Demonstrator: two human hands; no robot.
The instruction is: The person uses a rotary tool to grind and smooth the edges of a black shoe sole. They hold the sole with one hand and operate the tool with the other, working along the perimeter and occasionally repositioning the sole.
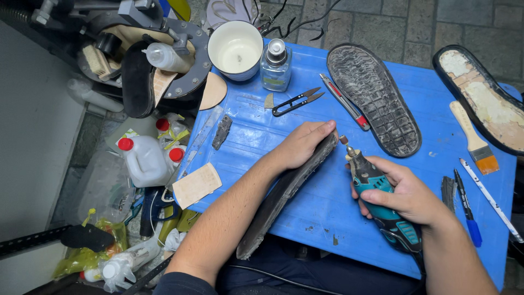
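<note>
Best to keep left hand [303, 145] clamped flat on sole [286, 194], right hand [401, 192] gripping grinder [382, 205] tight, tip kissing edge lightly.

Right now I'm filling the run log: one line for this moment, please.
left hand: steadies grey shoe sole on edge | right hand: grips teal rotary tool | sanding bit: at sole's tip | surface: blue table

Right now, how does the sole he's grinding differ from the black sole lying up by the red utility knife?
The held sole stands on its edge, steadied by the left hand; the black sole lies flat and untouched on the blue table. The held sole looks grey and worn, showing its side; the black sole shows its patterned tread face up. The rotary tool in the right hand points at the held sole only. Both are loose shoe soles.
</note>
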